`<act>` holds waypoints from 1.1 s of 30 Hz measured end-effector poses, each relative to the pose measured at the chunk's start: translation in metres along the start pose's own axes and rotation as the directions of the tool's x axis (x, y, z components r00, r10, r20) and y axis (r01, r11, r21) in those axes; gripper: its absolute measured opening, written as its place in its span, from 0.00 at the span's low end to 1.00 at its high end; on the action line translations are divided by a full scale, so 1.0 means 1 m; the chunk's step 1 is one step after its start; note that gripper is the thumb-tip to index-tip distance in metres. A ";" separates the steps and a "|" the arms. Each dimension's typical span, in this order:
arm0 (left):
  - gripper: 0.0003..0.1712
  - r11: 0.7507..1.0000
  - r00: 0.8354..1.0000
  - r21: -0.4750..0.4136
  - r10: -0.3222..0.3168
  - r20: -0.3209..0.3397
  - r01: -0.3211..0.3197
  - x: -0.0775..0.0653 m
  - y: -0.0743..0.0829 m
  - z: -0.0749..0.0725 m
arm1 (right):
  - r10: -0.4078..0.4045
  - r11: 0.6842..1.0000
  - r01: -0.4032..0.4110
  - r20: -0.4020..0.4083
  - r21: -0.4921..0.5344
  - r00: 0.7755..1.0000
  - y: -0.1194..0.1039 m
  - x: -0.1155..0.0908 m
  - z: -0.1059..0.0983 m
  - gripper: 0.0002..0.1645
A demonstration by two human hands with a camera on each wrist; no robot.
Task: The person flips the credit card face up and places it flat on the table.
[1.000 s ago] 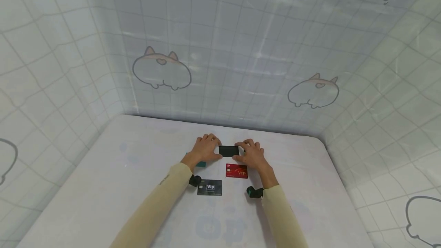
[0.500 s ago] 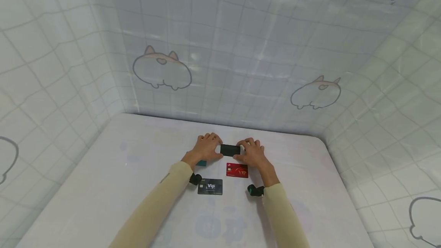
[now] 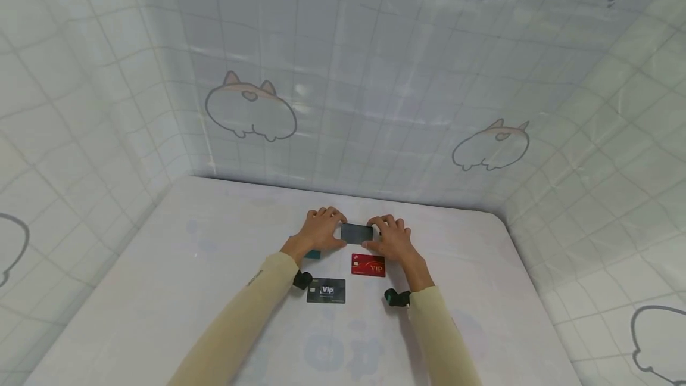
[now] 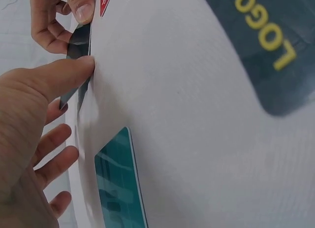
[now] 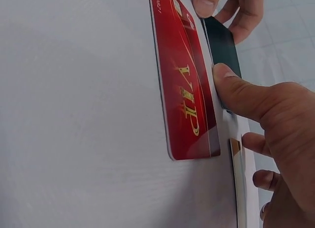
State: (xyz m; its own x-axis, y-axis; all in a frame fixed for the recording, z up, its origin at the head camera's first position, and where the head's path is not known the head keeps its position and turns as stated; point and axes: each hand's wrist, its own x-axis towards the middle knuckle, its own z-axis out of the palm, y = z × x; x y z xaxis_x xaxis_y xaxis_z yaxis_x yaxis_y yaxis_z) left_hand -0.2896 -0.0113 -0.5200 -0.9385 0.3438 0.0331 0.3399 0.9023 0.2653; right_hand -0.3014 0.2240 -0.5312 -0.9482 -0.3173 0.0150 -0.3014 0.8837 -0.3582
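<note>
Card [image 3: 356, 233], dark rectangular glossy plastic: our half-curled left hand [image 3: 321, 232] and right hand [image 3: 393, 241] each pinch one end, probably so we keep it steady.

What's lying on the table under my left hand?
A teal card, partly showing in the head view; your left hand covers the rest there. The left wrist view shows more.

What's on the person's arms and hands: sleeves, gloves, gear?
Left sleeve and right sleeve: long, pale beige; small dark lettering on the left one, too small to read. Left hand and right hand: no gloves. Small black devices near both wrists.
</note>
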 end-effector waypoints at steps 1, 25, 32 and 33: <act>0.34 1.000 1.000 -0.005 0.001 0.002 -0.001 0.000 0.000 -0.001 | 0.000 1.000 0.000 -0.002 -0.002 1.000 0.000 0.000 0.000 0.33; 0.34 0.999 0.998 0.033 0.032 -0.052 -0.030 0.010 -0.006 -0.001 | -0.071 0.997 0.069 -0.070 -0.024 0.995 0.002 0.006 -0.001 0.35; 0.34 0.999 0.996 0.024 0.044 -0.076 -0.042 0.014 -0.007 -0.002 | -0.086 0.995 0.083 -0.062 -0.054 0.994 -0.002 0.011 -0.003 0.38; 0.34 0.999 0.996 0.021 0.044 -0.078 -0.042 0.014 -0.007 -0.003 | -0.083 0.995 0.080 -0.060 -0.057 0.995 -0.003 0.011 -0.003 0.38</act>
State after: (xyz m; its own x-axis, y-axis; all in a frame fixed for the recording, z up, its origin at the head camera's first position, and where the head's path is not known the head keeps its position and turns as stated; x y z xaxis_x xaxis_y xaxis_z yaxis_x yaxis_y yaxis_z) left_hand -0.3050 -0.0131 -0.5188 -0.9247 0.3615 0.1196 0.3803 0.8923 0.2430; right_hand -0.3113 0.2191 -0.5270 -0.9242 -0.3684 0.1007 -0.3812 0.8736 -0.3024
